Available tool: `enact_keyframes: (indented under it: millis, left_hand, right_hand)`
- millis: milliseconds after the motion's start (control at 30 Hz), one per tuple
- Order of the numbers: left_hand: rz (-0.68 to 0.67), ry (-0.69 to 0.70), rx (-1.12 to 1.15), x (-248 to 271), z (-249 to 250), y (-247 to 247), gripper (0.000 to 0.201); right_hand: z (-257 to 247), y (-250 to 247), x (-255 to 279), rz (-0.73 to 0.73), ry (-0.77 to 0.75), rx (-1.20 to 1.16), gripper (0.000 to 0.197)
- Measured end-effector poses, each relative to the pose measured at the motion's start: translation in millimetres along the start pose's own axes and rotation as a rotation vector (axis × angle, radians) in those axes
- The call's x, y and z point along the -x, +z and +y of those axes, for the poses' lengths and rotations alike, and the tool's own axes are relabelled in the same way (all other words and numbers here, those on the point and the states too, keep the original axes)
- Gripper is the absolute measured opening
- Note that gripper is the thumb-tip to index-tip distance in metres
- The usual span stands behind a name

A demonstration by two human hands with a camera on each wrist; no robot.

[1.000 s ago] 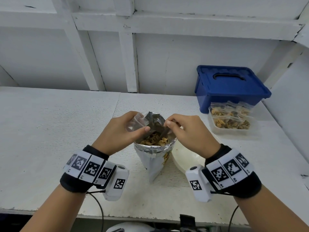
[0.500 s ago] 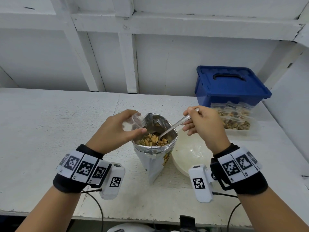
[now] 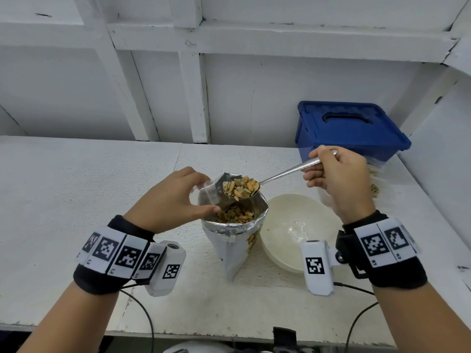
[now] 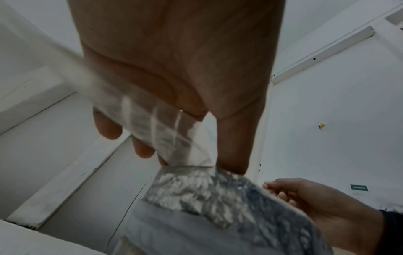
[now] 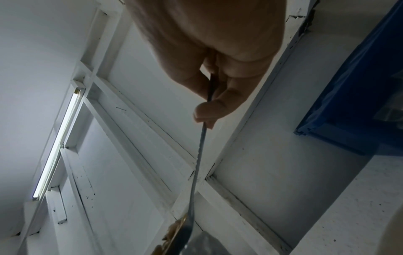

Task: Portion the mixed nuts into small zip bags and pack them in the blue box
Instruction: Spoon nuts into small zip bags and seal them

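We see our right hand (image 5: 218, 57) pinching a metal spoon (image 5: 197, 172) by its handle, nuts (image 5: 174, 231) in its bowl, blue box (image 5: 359, 103) at right.

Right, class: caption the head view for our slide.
Right hand lifts a spoon of mixed nuts toward the zip bag held by left hand.

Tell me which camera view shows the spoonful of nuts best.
The head view: the spoon shows in full, its bowl heaped with mixed nuts above the foil bag, its handle gripped by the right hand. The right wrist view gives the handle edge-on and only a sliver of nuts. The left wrist view shows none.
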State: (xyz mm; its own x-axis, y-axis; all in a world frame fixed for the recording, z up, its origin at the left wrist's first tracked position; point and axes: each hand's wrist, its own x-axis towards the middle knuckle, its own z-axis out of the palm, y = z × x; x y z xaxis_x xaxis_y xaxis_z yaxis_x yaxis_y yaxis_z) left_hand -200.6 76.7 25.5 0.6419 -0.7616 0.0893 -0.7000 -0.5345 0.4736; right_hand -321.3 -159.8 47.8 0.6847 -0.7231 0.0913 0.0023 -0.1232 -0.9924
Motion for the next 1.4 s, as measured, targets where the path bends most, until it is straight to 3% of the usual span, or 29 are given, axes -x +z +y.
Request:
enact_keyframes:
  millis: [167, 433, 600, 667, 800, 967, 1067, 1167, 1267, 1400]
  left_hand:
    - [0.005, 0.031, -0.028, -3.6, 3.5, 0.7, 0.076]
    - [0.033, 0.052, 0.033, -7.3, 12.2, 10.4, 0.083]
    - [0.105, 0.038, 0.2, -5.0, 19.7, 17.2, 0.067]
    - [0.154, 0.003, 0.292, -4.2, 19.2, 20.3, 0.055]
    - [0.256, -0.059, 0.39, -2.1, 15.6, 20.3, 0.05]
    - [0.265, -0.136, 0.406, 1.9, 11.2, 12.9, 0.034]
    - [0.236, -0.172, 0.403, 4.7, 8.7, 8.7, 0.04]
    - [0.176, -0.183, 0.397, 6.3, 8.0, 7.8, 0.035]
    - [0.15, -0.173, 0.375, 4.5, 6.3, 8.5, 0.024]
    - [0.147, -0.156, 0.354, 3.2, 7.3, 9.6, 0.033]
  right_hand:
    - [-4.1, 0.4, 1.2, -0.009, -0.01, -0.02, 0.023]
    - [-14.4, 25.0, 9.1, -0.115, -0.062, 0.0, 0.021]
    - [-27.8, 40.8, 22.9, -0.223, -0.232, 0.008, 0.016]
    - [-31.9, 43.0, 28.8, -0.259, -0.383, 0.024, 0.014]
    - [-39.6, 38.9, 33.6, -0.277, -0.7, 0.036, 0.015]
    - [-40.3, 21.0, 26.5, -0.108, -0.734, 0.026, 0.014]
    - [-25.4, 16.6, 25.1, -0.088, -0.704, 0.124, 0.017]
    - [-2.2, 23.8, 30.1, -0.22, -0.689, 0.289, 0.023]
    - [19.8, 34.5, 34.4, -0.336, -0.746, 0.427, 0.027]
    - [36.4, 41.0, 35.6, -0.393, -0.834, 0.664, 0.032]
